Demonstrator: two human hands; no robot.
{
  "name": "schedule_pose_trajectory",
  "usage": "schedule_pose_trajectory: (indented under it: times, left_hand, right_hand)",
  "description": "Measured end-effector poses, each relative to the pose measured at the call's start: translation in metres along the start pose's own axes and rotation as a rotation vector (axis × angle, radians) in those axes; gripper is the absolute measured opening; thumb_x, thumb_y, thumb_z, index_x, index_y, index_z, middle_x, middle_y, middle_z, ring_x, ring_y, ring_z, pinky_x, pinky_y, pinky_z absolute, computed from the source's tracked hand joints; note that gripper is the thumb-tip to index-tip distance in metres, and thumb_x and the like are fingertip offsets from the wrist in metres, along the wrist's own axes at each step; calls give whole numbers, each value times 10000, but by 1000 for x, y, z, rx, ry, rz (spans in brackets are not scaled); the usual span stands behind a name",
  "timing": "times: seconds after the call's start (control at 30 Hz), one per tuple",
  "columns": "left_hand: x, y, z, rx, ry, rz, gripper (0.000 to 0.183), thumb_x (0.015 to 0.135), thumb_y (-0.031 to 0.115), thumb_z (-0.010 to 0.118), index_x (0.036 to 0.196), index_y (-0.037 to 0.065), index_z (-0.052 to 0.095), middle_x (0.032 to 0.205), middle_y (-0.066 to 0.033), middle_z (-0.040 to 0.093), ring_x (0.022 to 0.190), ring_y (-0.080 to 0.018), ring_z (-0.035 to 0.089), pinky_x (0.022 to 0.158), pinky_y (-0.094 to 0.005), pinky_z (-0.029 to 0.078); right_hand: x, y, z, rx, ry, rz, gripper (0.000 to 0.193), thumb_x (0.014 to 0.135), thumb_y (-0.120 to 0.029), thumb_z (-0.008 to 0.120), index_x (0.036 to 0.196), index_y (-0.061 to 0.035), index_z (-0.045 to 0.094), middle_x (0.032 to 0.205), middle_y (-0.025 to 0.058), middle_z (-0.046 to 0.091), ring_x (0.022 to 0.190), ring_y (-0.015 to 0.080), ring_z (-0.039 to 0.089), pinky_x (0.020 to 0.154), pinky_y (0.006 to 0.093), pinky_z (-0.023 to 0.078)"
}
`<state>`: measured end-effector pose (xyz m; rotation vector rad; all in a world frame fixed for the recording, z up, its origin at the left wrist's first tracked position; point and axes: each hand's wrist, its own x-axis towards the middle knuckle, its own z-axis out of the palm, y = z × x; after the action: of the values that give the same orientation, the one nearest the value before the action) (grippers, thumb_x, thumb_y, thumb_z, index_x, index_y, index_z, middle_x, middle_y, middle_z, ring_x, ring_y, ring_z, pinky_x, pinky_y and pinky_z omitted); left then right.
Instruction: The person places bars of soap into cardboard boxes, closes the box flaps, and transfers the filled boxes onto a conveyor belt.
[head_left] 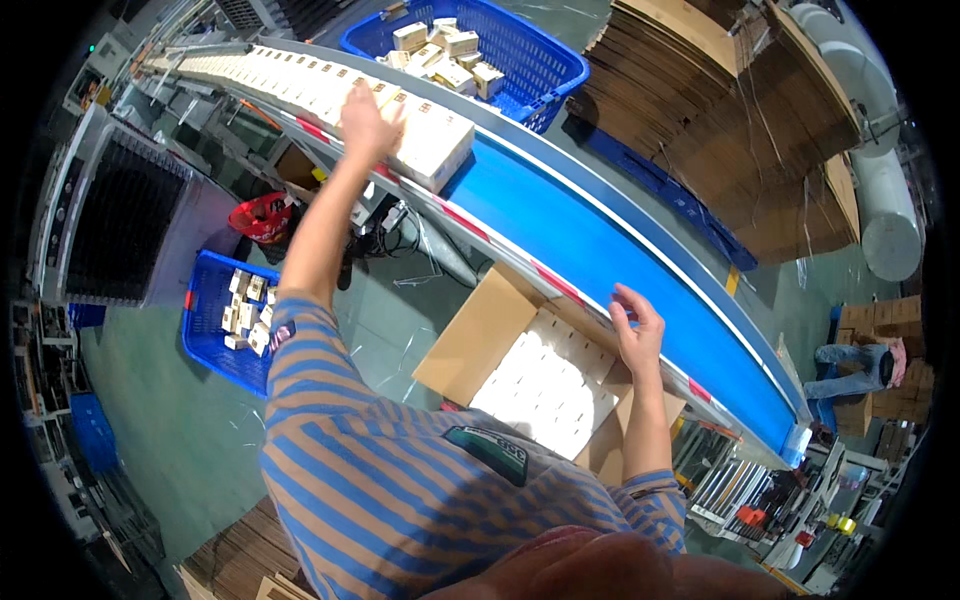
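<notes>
Nearest, just below the fingertips of the right hand point(636, 325), an open cardboard carton point(480, 335) stands against the near side of the conveyor, its flaps folded out so the mouth stays clear. Inside lies a flat, tight layer of small white boxes point(548, 385), set side by side, apparently so the layer fills evenly. The right hand hovers at the carton's far flap beside the red-and-white edge of the belt; its fingers are loosely curled and spread, gripping nothing.

Beyond those fingers runs the blue conveyor belt point(600, 245), bare along this stretch. Further up it, the left hand point(368, 122) is stretched out at arm's length, palm down, fingers spread and resting on a block of cream-white boxes point(432, 140) at the head of a long row of boxes point(270, 75) that fills the belt toward the far end. The fingers lie flat over the block's near top edge; I cannot tell whether they clasp any one box.

To the left of that arm, down on the green floor, a blue plastic crate point(205, 345) holds a loose scatter of the same small boxes. Past the left fingertips, across the belt, a second blue crate point(545, 55) holds more, tumbled at angles. Right of it, flattened brown cardboard sheets point(760, 130) stand stacked high. Far right, another person point(858, 368) bends among cartons.
</notes>
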<state>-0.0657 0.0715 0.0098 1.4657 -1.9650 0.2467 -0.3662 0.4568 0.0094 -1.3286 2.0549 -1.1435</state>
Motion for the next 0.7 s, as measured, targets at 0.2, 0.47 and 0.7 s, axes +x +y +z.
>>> schedule_pose_trajectory:
  times: [0.2,0.47,0.7]
  left_hand:
    - [50,-45,9,192,-437,-14,690,782,587,570,994,-67,634,992,-244,625,929,-350,616,793,-421,494]
    - [11,75,37,-757,-1122,-164,708,697,484,755,1164,-17,572,1098,-173,629,953,-257,627,832,-358,480]
    - [-92,202,21,-1182,-1176,-117,619,698,353,777,1131,-36,565,1052,-137,643,935,-208,626,843,-303,469]
  right_hand:
    - [7,24,17,-152,124,0,300,789,-233,679,1024,-46,658,868,110,660,771,196,642,677,288,501]
    - [48,36,22,145,38,348,653,825,-378,640,1334,-27,428,1099,186,625,940,251,642,820,321,491]
    - [60,33,-5,229,204,416,730,712,-376,751,1240,10,427,1053,162,630,832,224,645,693,323,512]
